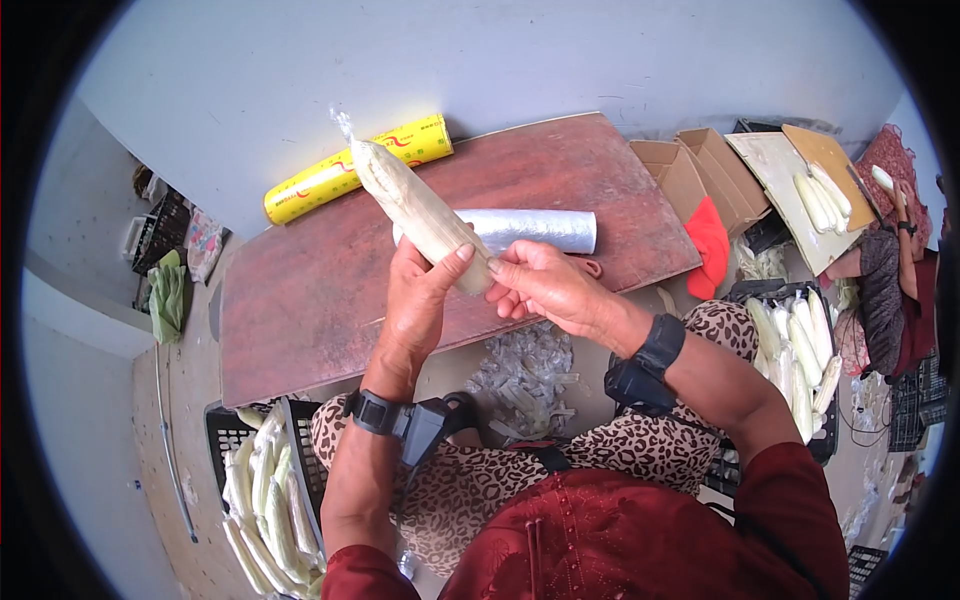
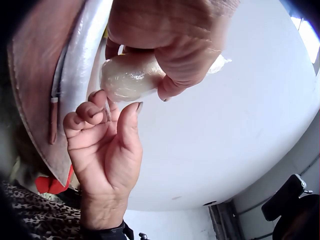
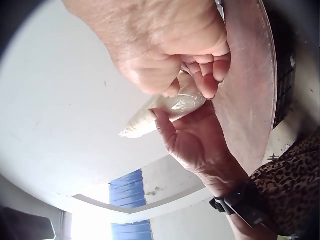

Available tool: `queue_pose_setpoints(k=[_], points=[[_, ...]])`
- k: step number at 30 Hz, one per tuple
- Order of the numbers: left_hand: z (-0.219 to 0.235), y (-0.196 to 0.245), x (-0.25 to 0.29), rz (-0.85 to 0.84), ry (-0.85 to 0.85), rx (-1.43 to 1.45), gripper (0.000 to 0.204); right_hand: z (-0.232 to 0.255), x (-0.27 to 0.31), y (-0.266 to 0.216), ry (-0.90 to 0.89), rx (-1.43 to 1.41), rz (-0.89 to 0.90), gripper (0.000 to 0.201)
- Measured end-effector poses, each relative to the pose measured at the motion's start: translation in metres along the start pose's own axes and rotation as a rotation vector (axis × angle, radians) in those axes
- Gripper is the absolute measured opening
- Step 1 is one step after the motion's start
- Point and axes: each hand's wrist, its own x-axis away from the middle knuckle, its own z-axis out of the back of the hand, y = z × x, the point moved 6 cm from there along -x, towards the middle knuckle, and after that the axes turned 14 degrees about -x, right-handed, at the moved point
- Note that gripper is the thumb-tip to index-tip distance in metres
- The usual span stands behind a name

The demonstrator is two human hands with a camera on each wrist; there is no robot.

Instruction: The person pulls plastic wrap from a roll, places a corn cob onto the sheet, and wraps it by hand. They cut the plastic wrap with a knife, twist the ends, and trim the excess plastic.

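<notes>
My left hand (image 1: 418,300) grips the lower half of a pale ear of corn (image 1: 412,200) in its husk, wrapped in clear film and tilted above the table. A twisted tail of film (image 1: 342,122) sticks out from its far tip. At the near end, my right hand (image 1: 550,288) has its fingers curled in, pinching the loose plastic film. The left wrist view shows the film-covered blunt end (image 2: 125,80) shining between both hands. Behind the corn, a roll of clear film (image 1: 545,230) lies on the red-brown table (image 1: 300,310).
A yellow roll (image 1: 355,172) lies at the table's back edge, by the wall. A knife handle (image 2: 53,120) shows beside the film roll. Crates of corn stand at left (image 1: 265,490) and right (image 1: 795,350). Film scraps (image 1: 525,380) litter the floor. Another person's arm (image 1: 905,235) is at far right.
</notes>
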Motion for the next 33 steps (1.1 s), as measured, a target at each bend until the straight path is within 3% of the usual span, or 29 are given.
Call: queue_pose_setpoints(k=[13, 19, 28, 33], points=[[-0.004, 0.006, 0.005, 0.011, -0.022, -0.002, 0.053, 0.002, 0.000, -0.004, -0.008, 0.073, -0.031, 0.043], [-0.002, 0.009, 0.006, -0.038, 0.048, 0.039, 0.053, 0.001, -0.001, -0.011, 0.013, 0.073, 0.072, 0.037], [-0.003, 0.012, 0.006, -0.068, 0.110, 0.121, 0.052, 0.002, -0.004, -0.010, 0.013, -0.131, 0.096, 0.053], [-0.007, 0.017, 0.007, -0.083, 0.071, 0.060, 0.053, -0.001, -0.007, -0.006, -0.102, -0.307, 0.055, 0.053]])
